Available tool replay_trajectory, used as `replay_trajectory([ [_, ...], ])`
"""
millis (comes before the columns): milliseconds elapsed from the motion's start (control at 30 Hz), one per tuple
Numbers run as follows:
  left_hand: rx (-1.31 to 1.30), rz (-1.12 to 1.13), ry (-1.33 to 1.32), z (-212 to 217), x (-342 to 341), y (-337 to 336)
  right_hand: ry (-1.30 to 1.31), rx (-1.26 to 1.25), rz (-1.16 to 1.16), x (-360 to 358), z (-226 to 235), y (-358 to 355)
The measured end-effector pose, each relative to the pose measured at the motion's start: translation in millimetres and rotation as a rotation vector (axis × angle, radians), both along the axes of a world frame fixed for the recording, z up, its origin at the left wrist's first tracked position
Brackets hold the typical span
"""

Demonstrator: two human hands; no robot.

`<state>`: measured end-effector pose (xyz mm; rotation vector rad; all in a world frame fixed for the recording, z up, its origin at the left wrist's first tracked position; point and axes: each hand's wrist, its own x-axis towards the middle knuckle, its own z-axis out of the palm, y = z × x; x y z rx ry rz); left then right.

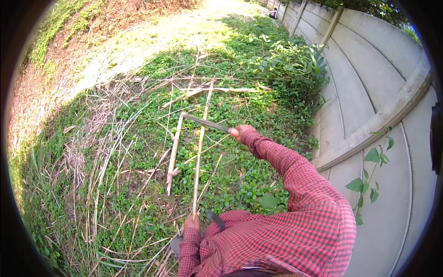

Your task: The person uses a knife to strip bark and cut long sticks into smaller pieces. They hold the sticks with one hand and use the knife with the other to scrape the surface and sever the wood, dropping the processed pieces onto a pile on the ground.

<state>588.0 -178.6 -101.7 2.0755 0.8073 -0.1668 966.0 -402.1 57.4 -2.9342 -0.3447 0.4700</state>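
Note:
My left hand (192, 222), low in the view, is closed round the near end of a long, thin, pale stick (199, 161). The stick points away from me over the weeds. To its right, my right hand (240, 131) grips a machete (216, 125) with a long, narrow, dark blade pointing left. In the view the blade crosses the upper part of the stick; whether the two touch I cannot tell. The blade's tip appears at the top of a thicker broken stalk (174, 152), which lies left of the long stick.
Low green plants (240, 184) cover the ground. More dry stalks (230, 89) lie farther ahead, and long dry grass stems (99, 184) are strewn at the left. A concrete panel wall (350, 87) runs along the right, with a bush (295, 69) against it. Far off sits a person (273, 14).

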Motion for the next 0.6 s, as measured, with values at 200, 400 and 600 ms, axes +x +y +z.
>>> replay_trajectory([
  [200,-0.288,-0.02,-0.121,6.1,20.8,19.4,0.263,0.931,-0.214,-141.8,-98.2,76.6],
  [400,-0.581,0.034,-0.074,41.8,17.4,27.3,0.267,1.15,-0.208,-208.7,-95.6,144.2],
  [600,-1.038,0.081,-0.091,73.2,2.7,35.4,0.555,1.242,-0.211,-207.3,-47.6,134.6],
])
